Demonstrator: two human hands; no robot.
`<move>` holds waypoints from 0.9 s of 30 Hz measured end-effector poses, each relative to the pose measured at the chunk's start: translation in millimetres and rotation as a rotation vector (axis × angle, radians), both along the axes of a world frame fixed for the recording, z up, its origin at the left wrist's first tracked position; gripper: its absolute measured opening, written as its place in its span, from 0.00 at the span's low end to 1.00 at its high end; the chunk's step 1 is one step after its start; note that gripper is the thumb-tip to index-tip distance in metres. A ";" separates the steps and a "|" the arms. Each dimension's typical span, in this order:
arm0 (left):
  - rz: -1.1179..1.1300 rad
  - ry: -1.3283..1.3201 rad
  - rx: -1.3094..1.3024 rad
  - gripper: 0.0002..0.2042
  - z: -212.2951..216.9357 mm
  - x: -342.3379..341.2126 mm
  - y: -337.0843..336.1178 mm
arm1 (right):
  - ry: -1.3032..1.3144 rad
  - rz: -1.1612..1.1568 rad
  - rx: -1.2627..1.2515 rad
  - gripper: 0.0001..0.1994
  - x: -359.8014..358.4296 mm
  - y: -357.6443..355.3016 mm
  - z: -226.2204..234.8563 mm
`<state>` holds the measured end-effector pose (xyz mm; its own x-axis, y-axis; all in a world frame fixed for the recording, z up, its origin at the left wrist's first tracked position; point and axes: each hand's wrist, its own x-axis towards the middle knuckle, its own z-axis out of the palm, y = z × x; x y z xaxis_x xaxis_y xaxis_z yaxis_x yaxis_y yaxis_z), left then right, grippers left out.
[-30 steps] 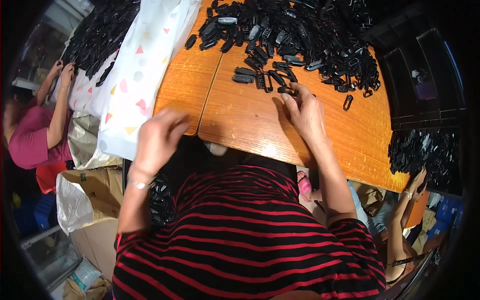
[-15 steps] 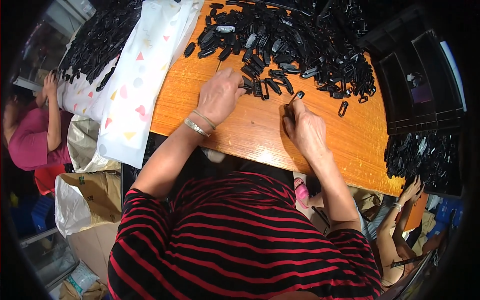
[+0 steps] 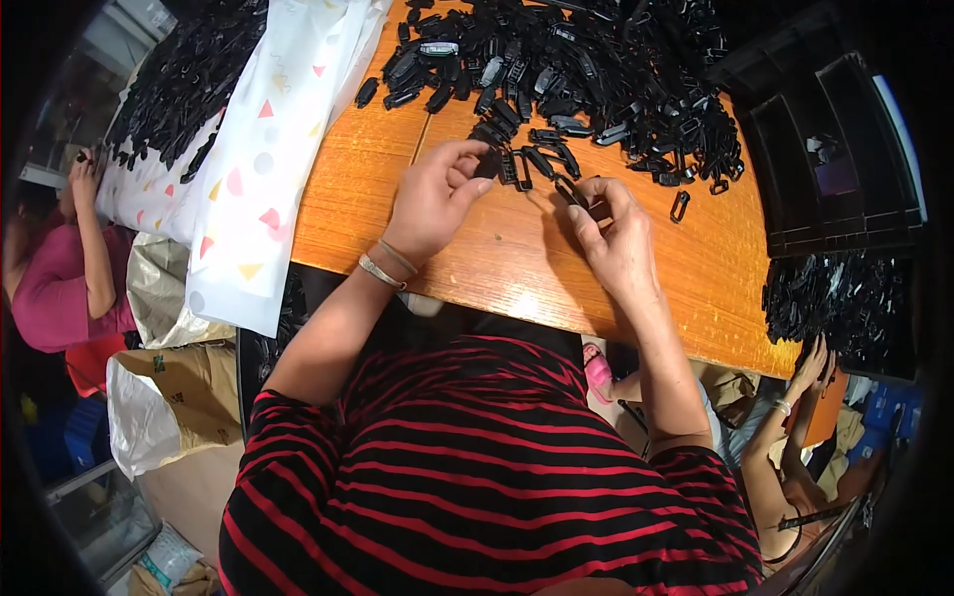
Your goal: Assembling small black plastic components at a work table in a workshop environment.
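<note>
My right hand [image 3: 621, 238] pinches an oblong black plastic frame [image 3: 569, 192] between thumb and fingers, tilted just above the wooden table [image 3: 477, 268]. To its left, my left hand [image 3: 432, 204] has thumb and forefinger closed around a small dark plastic piece [image 3: 487, 166], its exact shape partly hidden by the fingers. The two hands are apart. Just beyond them lie several loose black plastic pieces [image 3: 540, 162], at the near edge of a large heap of similar pieces [image 3: 556, 70].
A white patterned sheet [image 3: 253, 159] hangs along the table's left side, with another black heap [image 3: 189, 84] beyond. One loose frame [image 3: 680, 207] lies to the right. A black crate [image 3: 835, 159] stands at right. Co-workers' hands [image 3: 84, 184] [image 3: 815, 368] are at both sides.
My left hand has turned, lifting its thumb into view with a dark piece at the fingertips. My right hand has shifted slightly left, its frame now tilted toward the left hand.
</note>
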<state>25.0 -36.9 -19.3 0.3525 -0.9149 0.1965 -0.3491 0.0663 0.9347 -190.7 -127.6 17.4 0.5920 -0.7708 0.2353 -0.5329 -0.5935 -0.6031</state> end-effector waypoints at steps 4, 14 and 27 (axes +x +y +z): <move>-0.173 0.714 -0.001 0.13 10.9 -12.6 5.2 | -0.285 0.021 0.143 0.11 22.7 22.3 1.4; -0.173 0.733 -0.033 0.14 14.3 -16.0 12.6 | -0.509 0.094 0.303 0.11 44.5 32.9 -8.5; -0.082 0.583 -0.087 0.15 10.0 -29.0 24.5 | -0.369 0.136 -0.148 0.12 52.5 43.1 -5.9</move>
<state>-4.0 -12.4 -9.3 0.3537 -0.9329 0.0675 0.2301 0.1567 0.9605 -138.2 -84.5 11.5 0.5413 -0.6331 0.5533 -0.2073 -0.7383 -0.6418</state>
